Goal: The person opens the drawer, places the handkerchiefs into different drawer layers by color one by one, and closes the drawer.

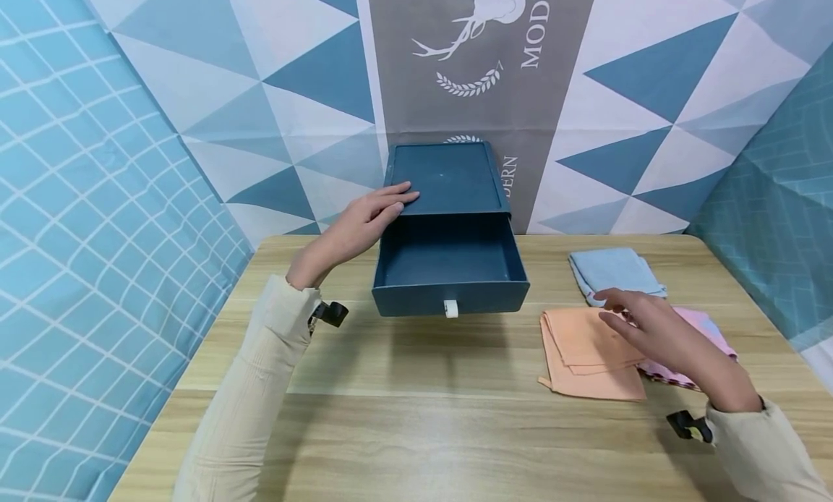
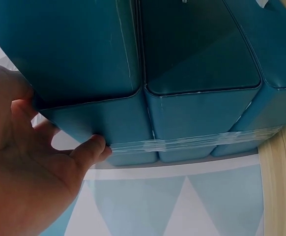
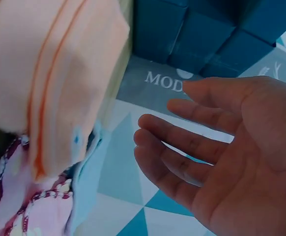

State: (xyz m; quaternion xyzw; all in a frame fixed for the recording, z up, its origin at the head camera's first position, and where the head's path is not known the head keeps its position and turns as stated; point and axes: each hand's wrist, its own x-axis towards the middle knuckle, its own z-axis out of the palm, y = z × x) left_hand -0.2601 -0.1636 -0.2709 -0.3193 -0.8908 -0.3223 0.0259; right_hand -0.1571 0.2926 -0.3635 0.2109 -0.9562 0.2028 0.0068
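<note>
A dark blue drawer unit (image 1: pixel 449 176) stands against the wall at the back of the table, its top drawer (image 1: pixel 450 299) pulled out and showing a bare floor and a white tab. My left hand (image 1: pixel 358 227) rests on the unit's top left front corner, fingers lying extended on the top. Over the folded cloths at the right hovers my right hand (image 1: pixel 657 335), fingers loosely bent and holding nothing. Beneath and beside it lie an orange towel (image 1: pixel 586 343), a light blue towel (image 1: pixel 614 270) and a pink patterned towel (image 1: pixel 703 328), the last partly hidden by the hand.
The wooden table (image 1: pixel 416 437) meets a wall of patterned cloth behind. In the left wrist view, the unit shows stacked drawer sections bound with clear tape (image 2: pixel 157 145). Tiled-pattern hangings (image 1: pixel 84 234) flank the table on both sides.
</note>
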